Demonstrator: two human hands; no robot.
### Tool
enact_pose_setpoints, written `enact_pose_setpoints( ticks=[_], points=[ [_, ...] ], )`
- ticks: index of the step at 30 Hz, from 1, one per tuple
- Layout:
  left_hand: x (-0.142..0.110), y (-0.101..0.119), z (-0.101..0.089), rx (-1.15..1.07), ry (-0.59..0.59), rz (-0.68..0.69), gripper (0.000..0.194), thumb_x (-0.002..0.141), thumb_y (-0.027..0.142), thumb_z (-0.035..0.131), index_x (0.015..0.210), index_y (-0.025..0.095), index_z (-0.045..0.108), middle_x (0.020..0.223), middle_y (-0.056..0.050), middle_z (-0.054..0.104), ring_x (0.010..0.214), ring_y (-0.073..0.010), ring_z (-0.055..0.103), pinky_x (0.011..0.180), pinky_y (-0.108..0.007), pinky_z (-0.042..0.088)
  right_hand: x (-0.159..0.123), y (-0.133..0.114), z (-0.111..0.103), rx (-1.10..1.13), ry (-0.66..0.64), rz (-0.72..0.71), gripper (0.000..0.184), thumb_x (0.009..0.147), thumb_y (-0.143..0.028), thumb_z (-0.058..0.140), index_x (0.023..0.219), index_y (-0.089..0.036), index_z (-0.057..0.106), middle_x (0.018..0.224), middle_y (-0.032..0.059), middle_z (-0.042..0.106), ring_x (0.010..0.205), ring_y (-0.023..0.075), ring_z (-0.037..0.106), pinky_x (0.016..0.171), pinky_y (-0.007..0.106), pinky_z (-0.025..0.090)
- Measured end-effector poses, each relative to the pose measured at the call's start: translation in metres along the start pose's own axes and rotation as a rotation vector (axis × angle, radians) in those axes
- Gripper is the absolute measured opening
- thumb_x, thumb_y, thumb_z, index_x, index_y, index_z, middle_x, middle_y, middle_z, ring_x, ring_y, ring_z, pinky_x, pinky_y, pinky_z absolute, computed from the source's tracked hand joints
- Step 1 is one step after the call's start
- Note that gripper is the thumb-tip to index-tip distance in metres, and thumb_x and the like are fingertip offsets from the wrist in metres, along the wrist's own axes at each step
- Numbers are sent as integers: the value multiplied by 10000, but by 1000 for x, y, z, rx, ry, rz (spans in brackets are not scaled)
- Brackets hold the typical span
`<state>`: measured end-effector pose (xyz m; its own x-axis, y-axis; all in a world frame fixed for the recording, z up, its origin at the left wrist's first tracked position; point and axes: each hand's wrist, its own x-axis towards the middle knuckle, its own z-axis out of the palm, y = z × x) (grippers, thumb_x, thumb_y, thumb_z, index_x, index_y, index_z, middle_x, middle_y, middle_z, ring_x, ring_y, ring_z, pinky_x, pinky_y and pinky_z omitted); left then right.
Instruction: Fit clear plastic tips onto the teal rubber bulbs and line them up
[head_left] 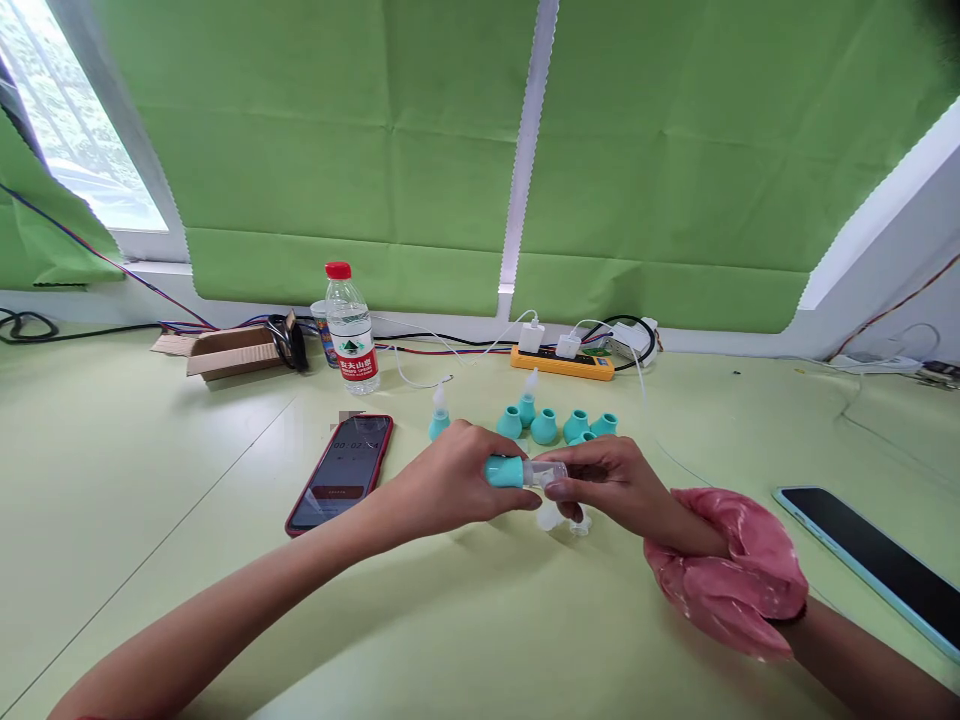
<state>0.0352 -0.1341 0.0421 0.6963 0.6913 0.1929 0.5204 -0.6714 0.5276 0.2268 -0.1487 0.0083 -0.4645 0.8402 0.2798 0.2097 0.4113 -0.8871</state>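
My left hand (pixel 469 468) is closed around a teal rubber bulb (pixel 504 471), apparently from a nasal aspirator, held sideways above the table. The fingers of my right hand (pixel 611 475) pinch a clear plastic tube (pixel 545 474) at the bulb's mouth; the two parts meet end to end. Below my hands lie small clear plastic pieces (pixel 580 524), partly covered by my right fingers. Just beyond stand several open-mouthed teal bulbs (pixel 544 427). Two bulbs carry whitish pointed tips, one at the back (pixel 527 405) and one by my left hand (pixel 439 424).
A red-edged phone (pixel 341 475) showing a timer lies left, another phone (pixel 877 560) right. Behind are a water bottle (pixel 352 335), a cup (pixel 324 330), an open cardboard box (pixel 232 352) and an orange power strip (pixel 562 362) with chargers and cables. A pink scrunchie (pixel 727 570) circles my right forearm.
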Motion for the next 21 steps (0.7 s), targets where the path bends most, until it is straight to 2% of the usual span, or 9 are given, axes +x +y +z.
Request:
enact_pose_setpoints(
  ticks=[4, 7, 10, 14, 18, 21],
  points=[
    [0, 1, 2, 190, 42, 63, 221, 723, 340, 554, 767, 140, 639, 594, -35, 585, 499, -102, 441, 470, -209, 258, 2, 2, 5, 53, 13, 76, 257, 719, -336, 590, 859, -136, 673, 486, -11, 504, 417, 73, 454, 407, 197, 384],
    [1, 1, 2, 303, 43, 58, 237, 733, 351, 541, 805, 145, 631, 606, -53, 580, 536, -139, 492, 465, -218, 256, 3, 4, 7, 52, -9, 100, 246, 734, -350, 568, 778, -131, 670, 471, -19, 492, 419, 66, 437, 410, 189, 366],
    [1, 0, 2, 301, -3, 91, 220, 739, 330, 538, 825, 151, 632, 624, -56, 587, 557, -152, 513, 478, -222, 282, 4, 3, 7, 70, -75, 123, 251, 758, -351, 539, 714, -132, 653, 456, -28, 484, 410, 54, 423, 414, 177, 356],
    [2, -3, 4, 245, -29, 132, 228, 741, 322, 540, 875, 159, 628, 654, -52, 599, 584, -152, 531, 520, -224, 329, 5, -2, 4, 109, -116, 171, 265, 757, -370, 535, 735, -131, 645, 455, -28, 502, 400, 59, 445, 429, 189, 388],
    [4, -5, 5, 215, 4, 122, 294, 764, 367, 499, 948, 159, 595, 752, -69, 617, 660, -168, 550, 570, -231, 352, 5, -2, 5, 170, -36, 208, 277, 691, -395, 604, 699, -121, 637, 454, -19, 514, 391, 73, 455, 406, 206, 388],
    [5, -5, -1, 194, 47, 108, 322, 792, 406, 440, 970, 171, 569, 680, -35, 590, 579, -134, 512, 537, -217, 328, 6, 4, 6, 251, 72, 156, 398, 726, -488, 521, 692, -107, 631, 481, 9, 531, 416, 94, 473, 412, 230, 394]
  ],
)
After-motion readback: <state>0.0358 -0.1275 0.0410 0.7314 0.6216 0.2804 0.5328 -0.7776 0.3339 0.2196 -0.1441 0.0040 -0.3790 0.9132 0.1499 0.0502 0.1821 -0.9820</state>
